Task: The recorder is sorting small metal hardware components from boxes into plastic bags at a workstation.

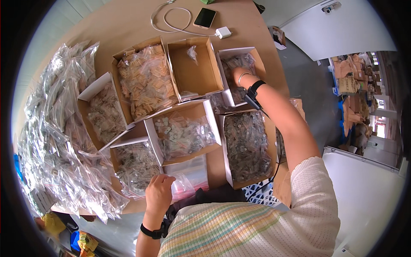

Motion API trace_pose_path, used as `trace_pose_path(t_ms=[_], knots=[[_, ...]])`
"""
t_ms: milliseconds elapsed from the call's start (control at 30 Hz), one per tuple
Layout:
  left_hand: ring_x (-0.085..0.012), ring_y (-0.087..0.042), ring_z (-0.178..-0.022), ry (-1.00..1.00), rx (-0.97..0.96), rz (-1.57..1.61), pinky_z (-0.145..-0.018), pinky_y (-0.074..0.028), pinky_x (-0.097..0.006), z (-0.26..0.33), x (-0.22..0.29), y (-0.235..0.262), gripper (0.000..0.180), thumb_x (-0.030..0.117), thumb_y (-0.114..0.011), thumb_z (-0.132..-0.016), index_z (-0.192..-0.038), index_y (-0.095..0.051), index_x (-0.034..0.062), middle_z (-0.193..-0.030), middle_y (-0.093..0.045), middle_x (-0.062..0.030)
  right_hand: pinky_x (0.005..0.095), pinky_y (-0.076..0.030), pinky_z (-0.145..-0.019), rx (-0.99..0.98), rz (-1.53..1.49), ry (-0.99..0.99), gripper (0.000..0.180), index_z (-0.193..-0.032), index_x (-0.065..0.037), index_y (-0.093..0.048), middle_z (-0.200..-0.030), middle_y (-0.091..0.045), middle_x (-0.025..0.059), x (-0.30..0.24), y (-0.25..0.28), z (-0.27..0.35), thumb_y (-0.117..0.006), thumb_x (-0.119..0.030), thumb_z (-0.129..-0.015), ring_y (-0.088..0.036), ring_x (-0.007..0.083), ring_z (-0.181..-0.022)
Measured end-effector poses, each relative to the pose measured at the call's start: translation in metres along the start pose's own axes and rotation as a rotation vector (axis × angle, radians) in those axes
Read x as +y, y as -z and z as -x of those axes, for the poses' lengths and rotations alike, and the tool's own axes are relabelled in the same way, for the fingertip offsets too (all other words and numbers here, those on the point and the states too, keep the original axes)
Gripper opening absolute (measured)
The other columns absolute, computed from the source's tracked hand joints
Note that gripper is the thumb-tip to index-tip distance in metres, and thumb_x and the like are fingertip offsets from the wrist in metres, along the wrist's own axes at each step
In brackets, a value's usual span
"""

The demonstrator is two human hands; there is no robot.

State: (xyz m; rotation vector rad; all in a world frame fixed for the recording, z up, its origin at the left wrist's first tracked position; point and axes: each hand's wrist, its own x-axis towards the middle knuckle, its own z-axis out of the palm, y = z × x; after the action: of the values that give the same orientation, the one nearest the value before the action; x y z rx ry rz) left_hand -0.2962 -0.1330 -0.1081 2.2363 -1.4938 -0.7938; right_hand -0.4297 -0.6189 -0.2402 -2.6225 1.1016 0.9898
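My left hand is near the table's front edge, its fingers closed on a clear plastic bag. Beneath that bag lies a stack of flat zip bags with a red strip along one end. My right hand reaches into the far right cardboard box, among small clear bags of parts. Its fingertips are hidden there. Closest to my left hand is a box of small bagged metal parts. Right of the stack stands a long box of bagged washer-like pieces.
A big heap of filled clear bags covers the table's left side. Other boxes hold tan plugs, pale pieces and small bagged parts. One box holds a single small bag. A phone and white charger lie beyond.
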Motion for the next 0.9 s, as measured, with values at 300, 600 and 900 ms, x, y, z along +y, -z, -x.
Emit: trace_pose_path(t_ms=[300,600,900], knots=[[-0.0255,-0.063,-0.083,0.016,0.016,0.016,-0.069,-0.053,-0.037,0.006,-0.008,0.002,0.023,-0.002,-0.063,-0.076,-0.091,-0.072,0.0124,-0.086,-0.065,-0.0042,0.0279,-0.044,-0.05,-0.2,-0.76,-0.004,0.033,-0.11,-0.005,-0.064,-0.08,-0.067,0.0071,0.034,0.034,0.01,-0.072,-0.019,-0.082,-0.058,0.0144,-0.067],[-0.0253,-0.063,-0.079,0.062,0.112,0.171,-0.067,-0.053,-0.036,-0.001,-0.001,0.006,0.024,0.0,-0.064,-0.076,-0.093,-0.074,0.0141,-0.085,-0.065,-0.0025,0.0192,-0.035,-0.046,-0.041,-1.241,0.277,0.039,-0.113,-0.009,-0.06,-0.078,-0.061,-0.0012,-0.018,0.127,0.047,-0.073,-0.038,-0.09,-0.047,0.0042,-0.057],[-0.0294,-0.064,-0.078,0.001,0.139,0.176,-0.069,-0.055,-0.038,0.006,-0.005,-0.005,0.031,-0.006,-0.063,-0.075,-0.099,-0.074,0.0085,-0.092,-0.06,-0.0093,0.0329,-0.052,-0.051,0.212,-0.354,0.021,0.034,-0.083,-0.003,-0.064,-0.072,-0.067,0.0103,-0.107,0.103,-0.049,-0.07,-0.036,-0.083,-0.06,0.0187,-0.05]])
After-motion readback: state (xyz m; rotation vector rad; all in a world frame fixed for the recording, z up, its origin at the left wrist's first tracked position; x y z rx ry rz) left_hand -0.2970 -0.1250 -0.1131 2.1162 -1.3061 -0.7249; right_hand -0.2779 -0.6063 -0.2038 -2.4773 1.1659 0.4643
